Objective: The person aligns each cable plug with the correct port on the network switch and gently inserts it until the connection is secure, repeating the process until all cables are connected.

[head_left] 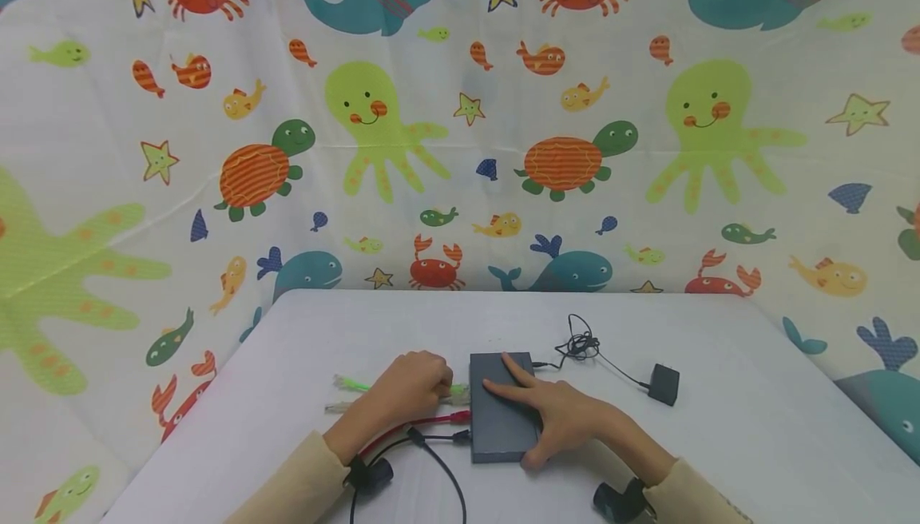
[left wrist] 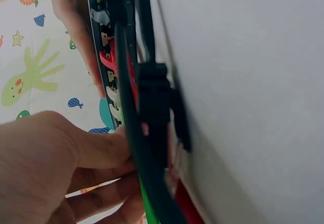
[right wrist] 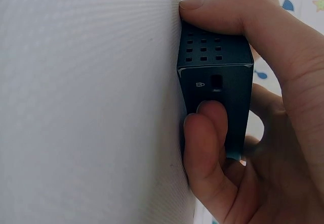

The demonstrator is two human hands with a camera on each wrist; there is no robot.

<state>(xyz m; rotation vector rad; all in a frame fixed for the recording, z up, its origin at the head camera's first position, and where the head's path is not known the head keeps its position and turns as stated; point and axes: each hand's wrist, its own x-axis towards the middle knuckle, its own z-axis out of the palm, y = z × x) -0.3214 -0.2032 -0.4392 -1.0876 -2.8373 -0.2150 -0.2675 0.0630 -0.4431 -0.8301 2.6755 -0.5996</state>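
A dark grey network switch (head_left: 492, 428) lies flat on the table. Spread over its top is my right hand (head_left: 557, 408); the right wrist view shows the thumb on its vented side and curled fingers against its end (right wrist: 235, 107). My left hand (head_left: 413, 388) is at the port side, pinching a green network cable (head_left: 458, 389) by the plug end; its fingertips partly hide the plug. Next to it in the port row sit a pale plug (left wrist: 112, 100), a red plug (head_left: 460, 417) and a black plug (head_left: 461, 436).
A thin black cord (head_left: 580, 346) lies tangled behind the switch, running to a black power adapter (head_left: 664, 384) at the right. Loose green and pale cable ends (head_left: 336, 408) lie left of the left hand. A black cable (head_left: 449, 472) trails toward the front edge. A patterned cloth hangs behind.
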